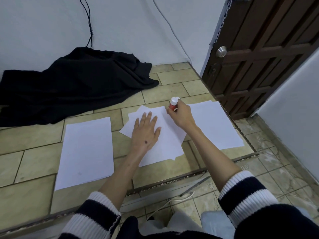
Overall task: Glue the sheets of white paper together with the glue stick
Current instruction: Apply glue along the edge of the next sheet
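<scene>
A loose pile of white sheets (170, 144) lies fanned out in the middle of the tiled surface. My left hand (146, 131) rests flat on it, fingers spread. My right hand (181, 114) grips a red glue stick (172, 105) with a white end, held at the pile's far right corner. One stack of white paper (86, 152) lies to the left and another white sheet (215, 125) lies to the right, near the surface's edge.
A black cloth (74, 85) is heaped at the back left against the wall, with black cables above it. A dark wooden door (264, 54) stands at the right. The tiled surface (32, 161) ends in a metal-trimmed edge near me; a lower floor lies beyond.
</scene>
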